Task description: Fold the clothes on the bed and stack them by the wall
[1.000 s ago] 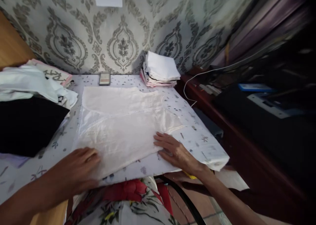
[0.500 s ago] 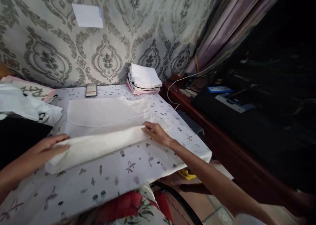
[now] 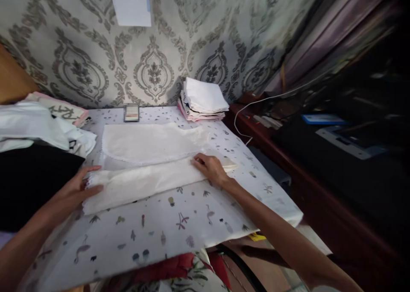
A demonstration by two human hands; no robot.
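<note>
A thin cream garment (image 3: 150,142) lies spread on the table, its left and curved edges finely scalloped. Its near part is folded into a long flat strip (image 3: 144,183) along the front. At the strip's left end is my left hand (image 3: 75,189), thumb and forefinger apart and resting against the cloth's edge. My right hand (image 3: 209,168) sits toward the strip's right end, its fingers bent and pinching the upper fold. A pale narrow tip of cloth shows just past that hand.
A stack of folded cloths (image 3: 205,97) stands at the back by the wall. White clothes (image 3: 35,123) are heaped at left above a black cloth (image 3: 35,185). A small pixelated item (image 3: 131,113) is near the wall. A white cable (image 3: 272,98) crosses the dark red furniture (image 3: 307,185) at right.
The strip now lies flatter on the table, where it looked puffed before. My left hand's fingers have spread at its end. The view has shifted, so everything appears further right.
</note>
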